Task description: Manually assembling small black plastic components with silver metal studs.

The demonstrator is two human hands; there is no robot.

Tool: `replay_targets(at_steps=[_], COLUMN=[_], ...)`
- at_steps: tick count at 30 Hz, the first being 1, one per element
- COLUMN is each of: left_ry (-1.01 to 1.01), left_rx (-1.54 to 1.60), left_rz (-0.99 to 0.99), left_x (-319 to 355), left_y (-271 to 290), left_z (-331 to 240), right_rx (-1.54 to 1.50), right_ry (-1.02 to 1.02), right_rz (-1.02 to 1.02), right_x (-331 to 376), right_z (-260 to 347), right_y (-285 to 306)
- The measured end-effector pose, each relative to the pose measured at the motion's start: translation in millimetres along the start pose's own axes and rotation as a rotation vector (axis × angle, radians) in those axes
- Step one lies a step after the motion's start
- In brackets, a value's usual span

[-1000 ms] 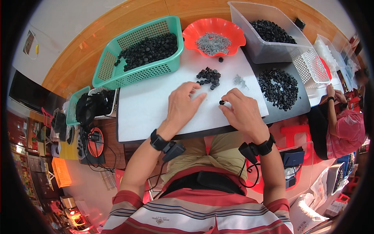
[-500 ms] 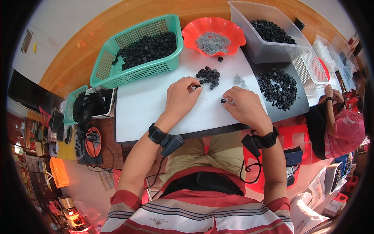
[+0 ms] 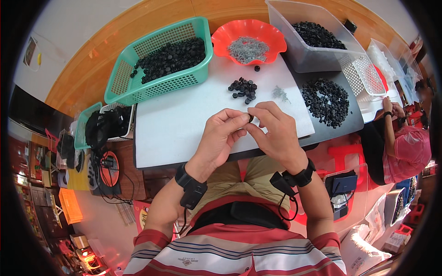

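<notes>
My left hand [image 3: 223, 133] and my right hand [image 3: 276, 131] meet above the front part of the white work mat [image 3: 179, 129]. Their fingertips are pinched together around a small black round cap [image 3: 251, 118], mostly covered by the fingers; whether there is more than one piece in the grip is hidden. Just beyond the hands lies a small heap of black caps [image 3: 242, 89]. To its right is a little pile of thin grey metal pins [image 3: 280, 93], and a single black cap [image 3: 257, 68] rests farther back.
A green basket of black caps [image 3: 208, 50] stands back left, beside a red scalloped bowl of grey pins [image 3: 221, 39]. At back right is a clear plastic bin [image 3: 287, 55]. Loose black parts [image 3: 326, 102] cover the dark board. Another person [image 3: 405, 147] works at far right.
My left hand has moved right and nearer to me, away from the heap, with a black cap in its fingers. My right hand has shifted left, and the two hands now touch.
</notes>
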State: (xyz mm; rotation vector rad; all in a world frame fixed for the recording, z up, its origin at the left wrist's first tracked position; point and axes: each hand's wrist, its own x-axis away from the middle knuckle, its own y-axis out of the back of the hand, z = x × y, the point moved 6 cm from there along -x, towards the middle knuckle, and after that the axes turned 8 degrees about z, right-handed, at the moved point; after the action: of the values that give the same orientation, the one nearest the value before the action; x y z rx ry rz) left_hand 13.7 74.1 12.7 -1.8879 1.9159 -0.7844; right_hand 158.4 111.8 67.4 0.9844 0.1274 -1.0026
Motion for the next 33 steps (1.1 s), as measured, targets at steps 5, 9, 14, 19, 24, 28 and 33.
replay_targets(at_steps=[5, 9, 14, 19, 24, 28, 33], left_ry=[-0.009, -0.020, 0.001, -0.077, -0.128, -0.131, -0.119], left_rx=[0.041, 0.012, -0.015, -0.098, -0.155, -0.201, -0.234], left_rz=[0.011, 0.002, 0.004, 0.050, 0.056, 0.063, 0.095], left_x=[2.4, 4.6, 7.6, 9.3, 9.6, 11.6, 11.6], left_y=[-0.5, 1.8, -1.0, -12.0, -17.1, -18.7, -18.6], left_z=[2.7, 3.0, 4.8, 2.2, 2.4, 1.7, 2.0], right_rx=[-0.011, -0.052, -0.070, -0.014, 0.072, 0.068, 0.043], right_ry=[0.082, 0.126, 0.164, 0.208, 0.219, 0.220, 0.238], right_rz=[-0.036, 0.001, -0.014, -0.141, -0.265, -0.258, -0.186], right_x=[3.0, 3.2, 6.8, 10.3, 14.6, 15.1, 13.3], right_z=[4.9, 5.3, 6.0, 10.2, 12.7, 12.7, 12.5], right_y=[-0.1, 0.5, 5.7, 5.7, 5.2, 5.9, 9.3])
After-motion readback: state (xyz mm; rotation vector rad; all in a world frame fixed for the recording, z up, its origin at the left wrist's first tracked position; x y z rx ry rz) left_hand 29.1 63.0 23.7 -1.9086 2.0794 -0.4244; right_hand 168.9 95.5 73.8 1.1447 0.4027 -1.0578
